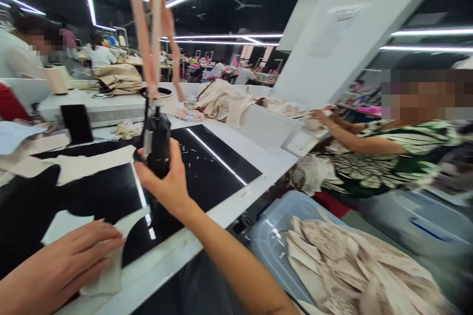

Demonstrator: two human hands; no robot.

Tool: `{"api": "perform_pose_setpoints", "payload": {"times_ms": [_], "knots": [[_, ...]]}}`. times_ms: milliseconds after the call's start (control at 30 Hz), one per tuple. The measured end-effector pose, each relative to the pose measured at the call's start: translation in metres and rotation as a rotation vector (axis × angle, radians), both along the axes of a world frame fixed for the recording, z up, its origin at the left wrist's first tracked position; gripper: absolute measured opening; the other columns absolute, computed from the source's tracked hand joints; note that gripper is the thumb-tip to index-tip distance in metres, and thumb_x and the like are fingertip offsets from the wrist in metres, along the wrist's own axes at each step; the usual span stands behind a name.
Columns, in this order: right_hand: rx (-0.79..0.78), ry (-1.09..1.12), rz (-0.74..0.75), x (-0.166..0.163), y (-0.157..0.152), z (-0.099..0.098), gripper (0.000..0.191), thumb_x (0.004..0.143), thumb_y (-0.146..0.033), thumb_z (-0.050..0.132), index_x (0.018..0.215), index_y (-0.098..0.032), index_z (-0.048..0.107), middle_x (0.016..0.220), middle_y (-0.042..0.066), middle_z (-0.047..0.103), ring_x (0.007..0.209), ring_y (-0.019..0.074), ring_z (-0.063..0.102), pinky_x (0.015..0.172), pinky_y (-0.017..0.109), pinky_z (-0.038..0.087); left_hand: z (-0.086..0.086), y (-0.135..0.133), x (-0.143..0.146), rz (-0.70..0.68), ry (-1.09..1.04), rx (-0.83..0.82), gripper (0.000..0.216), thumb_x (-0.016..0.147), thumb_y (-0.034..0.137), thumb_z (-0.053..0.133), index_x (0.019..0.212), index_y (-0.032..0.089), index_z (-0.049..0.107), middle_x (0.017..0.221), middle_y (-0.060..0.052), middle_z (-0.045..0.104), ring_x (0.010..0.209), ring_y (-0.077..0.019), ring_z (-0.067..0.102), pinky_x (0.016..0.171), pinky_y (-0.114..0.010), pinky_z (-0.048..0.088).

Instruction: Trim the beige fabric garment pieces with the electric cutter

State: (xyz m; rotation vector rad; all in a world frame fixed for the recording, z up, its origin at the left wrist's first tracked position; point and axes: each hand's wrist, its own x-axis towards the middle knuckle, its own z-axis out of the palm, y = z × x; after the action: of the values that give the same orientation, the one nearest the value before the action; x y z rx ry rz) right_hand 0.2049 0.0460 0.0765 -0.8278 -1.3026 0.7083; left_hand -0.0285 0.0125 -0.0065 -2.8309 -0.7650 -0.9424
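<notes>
Fabric (107,274) lies beneath the left hand (72,258) near the edge of the white table (279,155); in this head view, we cannot tell whether the fingers pinch it or merely rest there. We find the right hand (170,187) closed around a black handheld device (157,142), above the glossy black panel (199,177). Peach strips (138,24) run down to its top. We record a phone (76,124) to its left.
</notes>
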Motion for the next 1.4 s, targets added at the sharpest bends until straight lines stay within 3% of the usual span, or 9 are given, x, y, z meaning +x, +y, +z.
{"api": "perform_pose_setpoints", "payload": {"times_ms": [133,267,600,1133,1400], "knots": [[0.025,0.039,-0.025,0.011,0.013,-0.005,0.040,0.079,-0.035,0.081,0.109,-0.028,0.055,0.087,-0.004,0.064,0.072,0.0157,0.061,0.069,0.031,0.056,0.025,0.001,0.008,-0.006,0.200,-0.014,0.030,0.113,0.022,0.044,0.128,0.022,0.070,0.120,-0.006,0.075,0.111,-0.0206,0.073,0.109,-0.036,0.059],[0.069,0.068,-0.050,0.017,0.022,-0.010,0.035,0.082,-0.034,0.081,0.105,-0.028,0.054,0.089,-0.004,0.063,0.073,0.0159,0.062,0.067,0.031,0.054,0.029,0.012,0.026,0.025,0.230,-0.003,0.027,0.113,0.020,0.043,0.126,0.014,0.067,0.115,-0.010,0.072,0.104,-0.0217,0.071,0.101,-0.041,0.064],[0.114,0.113,0.001,0.011,0.028,-0.017,0.036,0.085,-0.031,0.079,0.105,-0.028,0.050,0.082,-0.006,0.065,0.066,0.0143,0.062,0.065,0.032,0.054,0.014,0.026,0.057,0.056,0.223,-0.009,0.017,0.106,0.015,0.060,0.119,0.013,0.069,0.107,-0.009,0.072,0.098,-0.0228,0.071,0.097,-0.042,0.064],[0.104,0.212,0.110,0.003,0.026,-0.020,0.030,0.085,-0.031,0.079,0.102,-0.029,0.054,0.079,-0.008,0.067,0.055,0.0117,0.062,0.054,0.027,0.055,0.004,0.019,0.059,0.092,0.203,-0.030,0.020,0.109,0.022,0.056,0.125,0.015,0.067,0.108,-0.008,0.069,0.100,-0.0224,0.068,0.097,-0.040,0.063],[0.093,0.215,0.091,0.005,0.023,-0.019,0.029,0.082,-0.031,0.080,0.100,-0.028,0.057,0.079,-0.007,0.069,0.055,0.0116,0.063,0.055,0.028,0.058,0.004,0.018,0.058,0.080,0.192,-0.069,0.020,0.108,0.019,0.059,0.125,0.016,0.067,0.111,-0.009,0.069,0.104,-0.0224,0.069,0.102,-0.043,0.061]]}}
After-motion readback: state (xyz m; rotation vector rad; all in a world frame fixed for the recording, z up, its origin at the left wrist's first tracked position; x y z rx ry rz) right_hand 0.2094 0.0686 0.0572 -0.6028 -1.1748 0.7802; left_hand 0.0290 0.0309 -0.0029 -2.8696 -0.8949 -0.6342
